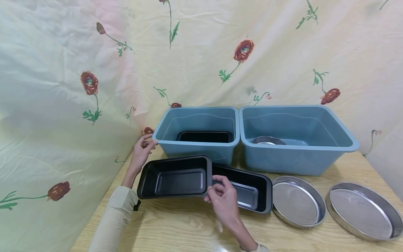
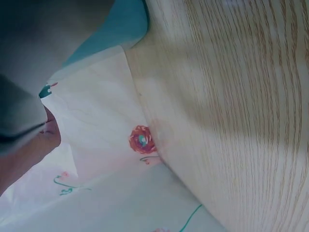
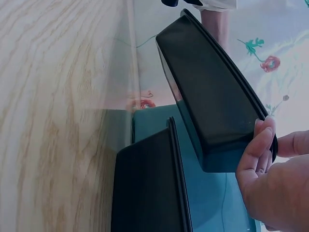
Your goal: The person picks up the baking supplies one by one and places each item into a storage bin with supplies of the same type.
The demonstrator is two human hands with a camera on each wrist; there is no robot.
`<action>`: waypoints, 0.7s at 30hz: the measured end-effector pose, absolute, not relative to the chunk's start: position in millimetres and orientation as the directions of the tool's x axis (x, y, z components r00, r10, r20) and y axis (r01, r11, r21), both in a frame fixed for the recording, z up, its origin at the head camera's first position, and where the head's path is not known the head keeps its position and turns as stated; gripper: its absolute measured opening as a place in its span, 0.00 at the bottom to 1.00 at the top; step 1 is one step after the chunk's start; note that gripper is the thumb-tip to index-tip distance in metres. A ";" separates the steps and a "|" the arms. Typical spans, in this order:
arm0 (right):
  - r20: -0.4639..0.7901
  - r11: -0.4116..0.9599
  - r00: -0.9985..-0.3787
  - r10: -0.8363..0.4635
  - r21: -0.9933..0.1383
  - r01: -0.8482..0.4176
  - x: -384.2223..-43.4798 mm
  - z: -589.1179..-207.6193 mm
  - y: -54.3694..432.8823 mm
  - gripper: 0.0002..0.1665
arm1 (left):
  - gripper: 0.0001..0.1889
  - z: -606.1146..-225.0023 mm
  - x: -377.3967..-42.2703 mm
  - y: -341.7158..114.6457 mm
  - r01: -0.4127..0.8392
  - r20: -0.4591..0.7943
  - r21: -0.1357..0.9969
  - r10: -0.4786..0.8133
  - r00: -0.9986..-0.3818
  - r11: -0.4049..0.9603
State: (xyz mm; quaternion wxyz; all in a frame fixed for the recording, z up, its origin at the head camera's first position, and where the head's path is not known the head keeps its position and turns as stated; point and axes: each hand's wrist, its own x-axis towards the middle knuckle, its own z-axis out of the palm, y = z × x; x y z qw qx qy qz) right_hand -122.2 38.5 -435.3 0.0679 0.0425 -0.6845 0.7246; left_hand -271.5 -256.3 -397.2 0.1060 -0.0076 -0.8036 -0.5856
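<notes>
My right hand (image 1: 225,201) pinches the right end of a black loaf pan (image 1: 179,176), which is lifted off the table and tipped toward me. In the right wrist view, the right thumb and fingers hold the rim of this loaf pan (image 3: 207,87). My left hand (image 1: 142,152) grips the front left corner of the left blue bin (image 1: 198,148) by its rim. Another dark pan (image 1: 204,136) lies inside that bin. A second black loaf pan (image 1: 247,194) rests on the table, partly hidden behind the raised one and my right hand.
Beside the left bin stands a second blue bin (image 1: 292,159), with a round metal pan (image 1: 269,140) inside. Two more round pans, a nearer-centre one (image 1: 296,203) and a far-right one (image 1: 362,211), sit on the wooden table (image 1: 176,231). Flowered cloth (image 1: 195,63) hangs behind.
</notes>
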 end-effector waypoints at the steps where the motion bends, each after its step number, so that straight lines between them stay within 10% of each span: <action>1: 0.153 -0.052 -0.987 0.043 -0.986 -0.156 -121.8 -434.9 39.5 0.20 | 0.26 -396.9 -271.3 -256.2 0.137 0.179 0.939 -0.111 -0.977 0.314; 21: 0.160 -0.078 -0.984 0.081 -0.983 -0.166 -114.1 -428.7 52.0 0.20 | 0.26 -391.1 -269.6 -254.6 0.100 0.138 0.948 -0.108 -0.985 0.301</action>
